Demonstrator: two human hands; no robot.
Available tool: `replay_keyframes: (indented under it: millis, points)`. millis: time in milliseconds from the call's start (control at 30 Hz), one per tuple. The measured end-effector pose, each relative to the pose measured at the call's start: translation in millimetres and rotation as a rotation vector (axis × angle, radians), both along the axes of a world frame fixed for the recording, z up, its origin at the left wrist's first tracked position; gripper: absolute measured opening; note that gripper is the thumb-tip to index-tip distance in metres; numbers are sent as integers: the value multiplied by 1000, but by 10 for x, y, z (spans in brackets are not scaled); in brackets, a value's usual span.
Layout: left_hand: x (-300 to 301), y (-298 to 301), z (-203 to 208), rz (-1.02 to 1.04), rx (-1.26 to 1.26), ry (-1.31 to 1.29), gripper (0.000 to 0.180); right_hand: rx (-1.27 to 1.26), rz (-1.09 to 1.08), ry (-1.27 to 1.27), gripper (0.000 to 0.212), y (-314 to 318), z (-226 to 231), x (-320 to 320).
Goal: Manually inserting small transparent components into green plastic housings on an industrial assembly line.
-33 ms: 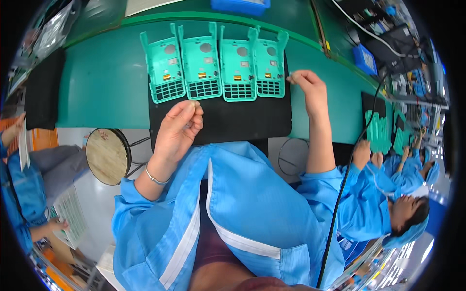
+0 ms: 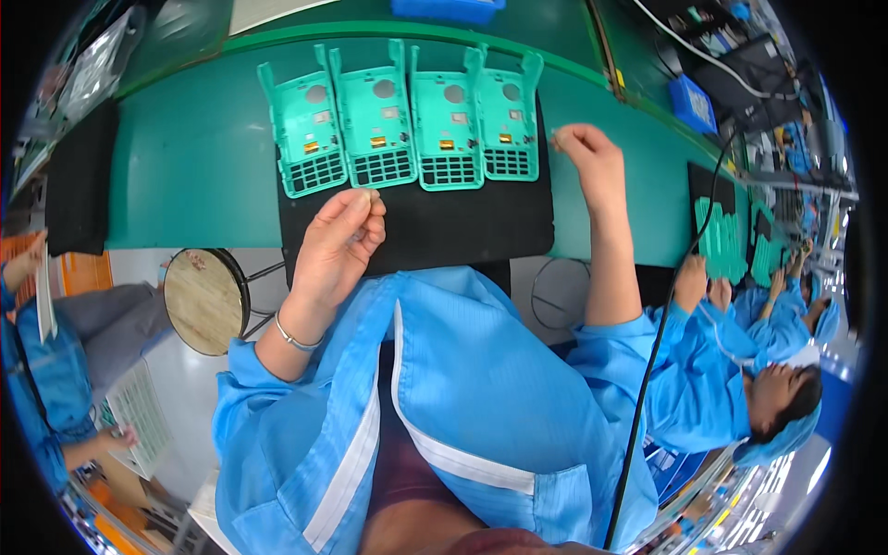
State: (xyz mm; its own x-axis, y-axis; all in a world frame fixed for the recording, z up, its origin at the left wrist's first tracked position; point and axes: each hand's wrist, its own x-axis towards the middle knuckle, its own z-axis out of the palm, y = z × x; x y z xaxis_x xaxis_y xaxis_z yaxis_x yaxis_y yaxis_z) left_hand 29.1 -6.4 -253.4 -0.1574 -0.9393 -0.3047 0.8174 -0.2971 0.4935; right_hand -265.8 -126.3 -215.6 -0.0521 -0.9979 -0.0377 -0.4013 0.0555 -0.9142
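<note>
Several mint-green plastic housings (image 2: pixel 377 116) stand side by side in a row, each with a grid of key openings at its near end and two prongs at its far end. They lie partly on a black mat (image 2: pixel 462 222). My left hand (image 2: pixel 340 236) is closed in a pinch just in front of the second housing from the left; whatever its fingertips hold is too small to make out. My right hand (image 2: pixel 597 162) hovers to the right of the rightmost housing (image 2: pixel 507 120), thumb and fingers pinched together. Its fingertips hide any small thing between them.
The green worktable (image 2: pixel 190 176) runs left and right, with a raised ledge behind it. On the ledge are a blue bin (image 2: pixel 449 9) and another blue box (image 2: pixel 692 104). A round stool (image 2: pixel 205 301) stands at left. A black cable (image 2: pixel 652 361) hangs at right, near a co-worker (image 2: pixel 712 388).
The row of housings and the mat sit slightly further left in the picture. My right hand is a touch higher; my left hand has barely moved.
</note>
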Motion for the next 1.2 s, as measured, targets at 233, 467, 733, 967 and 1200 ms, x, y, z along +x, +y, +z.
replay_keyframes:
  millis: [233,467,733,967,1200]
  points:
    - [-171,-147,84,-82,33,-89,14,92,201,329,23,-306,-6,445]
    - [-114,-83,-12,-27,43,-102,12,68,294,565,19,-552,-96,613]
    - [-86,-98,-43,5,41,-112,13,22,422,698,18,-667,-127,649]
    - [-52,-147,-57,-1,-22,-91,14,374,494,726,15,-803,40,749]
    - [-188,-256,58,5,-24,-51,12,73,444,714,19,-568,-154,616]
